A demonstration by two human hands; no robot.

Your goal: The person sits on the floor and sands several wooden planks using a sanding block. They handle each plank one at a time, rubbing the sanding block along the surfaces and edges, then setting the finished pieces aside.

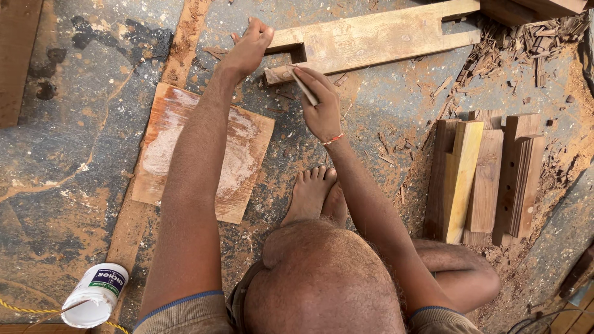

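Left arm stretched forward, left hand pressing flat on notched wooden plank, right hand gripping what looks like a thin wood sliver, tip at the plank's near end

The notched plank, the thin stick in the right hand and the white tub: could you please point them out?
notched plank (371, 38): head view, middle of its top face.
thin stick (304, 88): head view, mid-length.
white tub (97, 294): head view, its side.
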